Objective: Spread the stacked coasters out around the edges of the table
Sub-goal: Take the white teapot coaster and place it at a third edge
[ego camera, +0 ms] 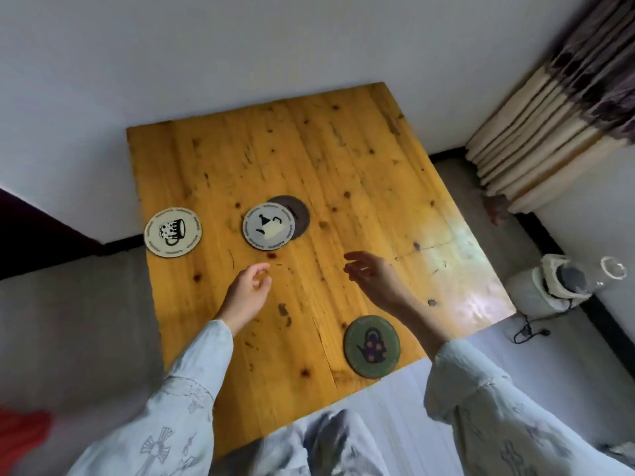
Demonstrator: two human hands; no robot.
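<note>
Knotty yellow pine table (343, 159) carries round flat coasters: a green one (372, 346) at the near edge, a pale mug one (173, 232) at the left edge, a pale one (269, 226) overlapping a dark one (298, 211) mid-table. Left hand (246, 292) and right hand (374, 277) hover empty, fingers loosely curled, nearer than the overlapping pair.

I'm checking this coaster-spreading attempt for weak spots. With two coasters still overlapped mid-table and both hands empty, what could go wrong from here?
1. The teapot coaster overlaps the dark coaster; pulling the top one might drag the lower one along.
2. The green coaster lies right at the near table edge; the right hand's sleeve could brush it off.
3. The left hand could nudge the mug coaster, which sits close to the left edge.
</note>
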